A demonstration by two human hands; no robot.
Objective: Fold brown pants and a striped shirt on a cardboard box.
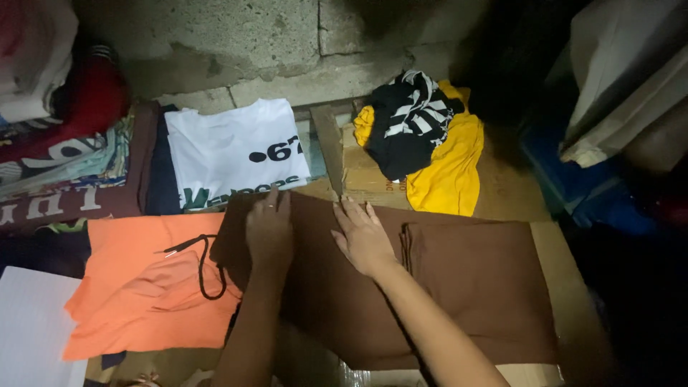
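Brown garment (444,287) lies spread on cardboard (566,287) beside an orange garment (136,287); left hand (269,233) and right hand (362,236) press on it flat-palmed, gripping nothing; it looks soft, light and floppy, best pinched at an edge or corner.

Large dark-brown cloth garment (401,287), spread flat over cardboard on the floor, folded once with a vertical crease right of centre; left edge overlapping an orange fabric piece, near edge slightly rumpled.
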